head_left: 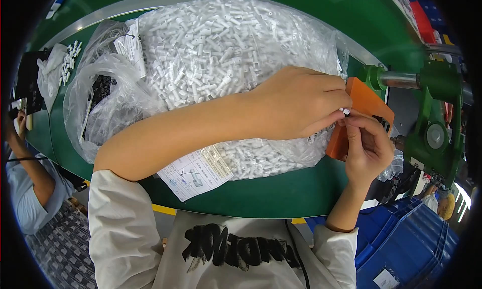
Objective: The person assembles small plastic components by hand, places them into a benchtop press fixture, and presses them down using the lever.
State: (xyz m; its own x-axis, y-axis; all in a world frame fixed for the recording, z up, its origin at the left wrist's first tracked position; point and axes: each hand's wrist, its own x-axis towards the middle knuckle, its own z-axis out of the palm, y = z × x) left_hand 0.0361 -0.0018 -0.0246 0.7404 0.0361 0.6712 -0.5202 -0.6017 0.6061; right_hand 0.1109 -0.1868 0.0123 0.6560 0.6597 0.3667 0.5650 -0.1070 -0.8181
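Observation:
My left arm reaches across a big clear plastic bag (pixel 211 53) full of small white plastic parts. The fingertips of my left hand (pixel 306 101) pinch a small white plastic part (pixel 344 110) with a dark end. From the right, my right hand (pixel 369 143) meets it, thumb and fingers closed at that dark end. What lies between the right fingertips is mostly hidden. Both hands are at an orange guard (pixel 371 102), which stands in front of a green hand press (pixel 432 123).
A printed paper sheet (pixel 193 176) lies at the bag's near side on the green table (pixel 251 201). Left are crumpled clear plastic (pixel 118 98) and loose white parts (pixel 70 63). A co-worker's arm (pixel 35 173) shows far left. Blue crates (pixel 401 239) stand lower right.

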